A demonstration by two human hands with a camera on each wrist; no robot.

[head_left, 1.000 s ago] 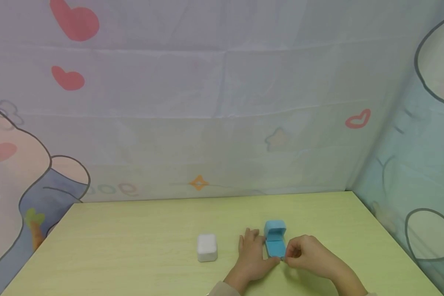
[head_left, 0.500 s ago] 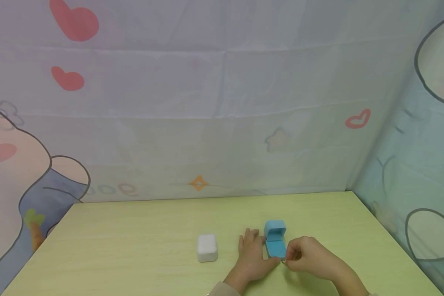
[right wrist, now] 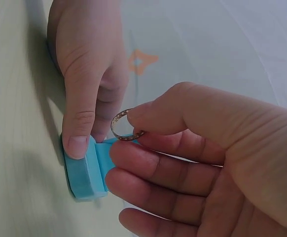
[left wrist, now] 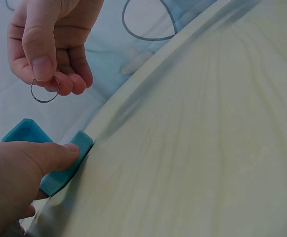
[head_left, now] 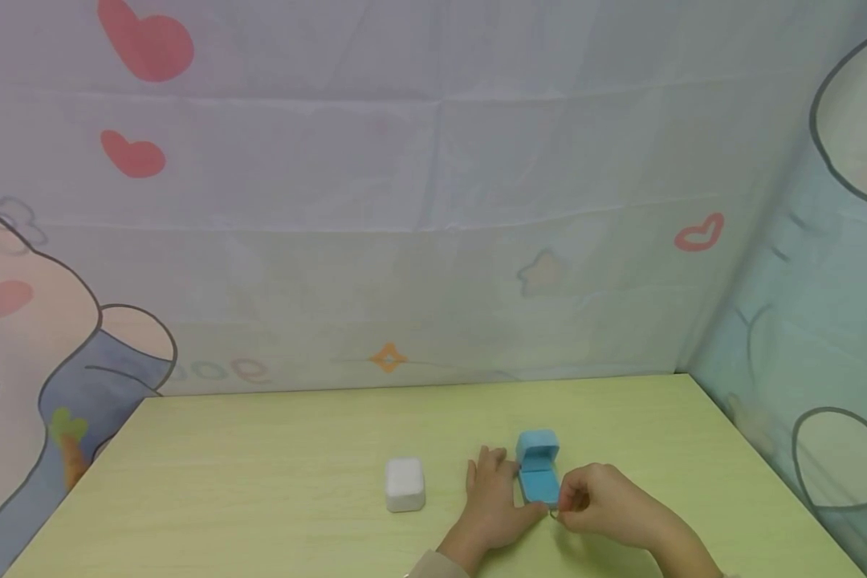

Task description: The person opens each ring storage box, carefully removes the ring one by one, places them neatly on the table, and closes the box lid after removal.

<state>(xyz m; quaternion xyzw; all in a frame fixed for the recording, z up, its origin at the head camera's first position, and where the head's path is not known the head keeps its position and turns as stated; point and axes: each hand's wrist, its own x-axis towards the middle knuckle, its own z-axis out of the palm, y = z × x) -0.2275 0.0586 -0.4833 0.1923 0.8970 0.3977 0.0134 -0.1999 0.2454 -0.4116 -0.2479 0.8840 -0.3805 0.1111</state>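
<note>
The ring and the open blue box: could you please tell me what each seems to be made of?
Ring: probably metal, shiny; its thin patterned band glints.
Blue box: possibly plastic or fabric-covered, matte; its even colour shows no sharp highlights, so either fits.

TEXT: faint letters point(head_left: 249, 370), apparently "oog" | ON: backdrop cloth point(head_left: 318, 273), lower left | leftmost part unclear

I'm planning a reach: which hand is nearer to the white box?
Left: the left hand is to the right of the white box, not touching it, holding the blue ring box. The right hand is farther right, pinching the ring.
</note>
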